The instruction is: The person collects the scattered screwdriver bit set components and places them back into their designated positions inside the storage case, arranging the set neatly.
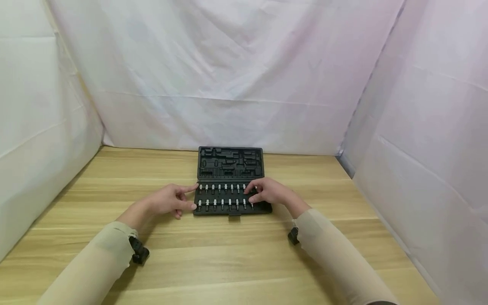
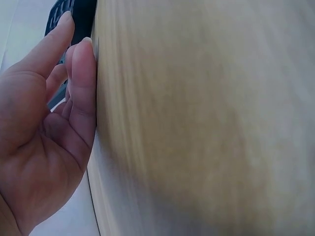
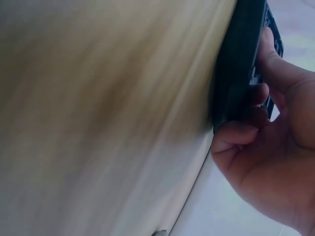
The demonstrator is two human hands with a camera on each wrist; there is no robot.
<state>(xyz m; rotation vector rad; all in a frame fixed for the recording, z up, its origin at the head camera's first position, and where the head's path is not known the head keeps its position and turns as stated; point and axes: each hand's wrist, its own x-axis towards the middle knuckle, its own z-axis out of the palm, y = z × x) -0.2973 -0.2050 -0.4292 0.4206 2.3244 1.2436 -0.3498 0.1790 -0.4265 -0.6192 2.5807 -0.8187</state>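
A black plastic tool case [image 1: 233,214] lies unfolded on the table, its moulded lid [image 1: 230,163] at the back. Two rows of silver bit sockets [image 1: 223,203] with dark tips sit in its front half. My left hand [image 1: 167,200] is at the case's left edge, index finger and thumb stretched out to touch its back and front corners. Over the right end of the rows is my right hand [image 1: 271,191]; its thumb tip is at the last front socket and its index finger reaches the back row. In the right wrist view, its other fingers [image 3: 238,132] bend beside the case's side.
The case stands on a wood-grain table [image 1: 213,262]. White sheeting [image 1: 228,76] hangs behind the table and along both sides. A latch tab [image 1: 234,218] juts from the case's front edge. Each wrist carries a small black camera [image 1: 139,250].
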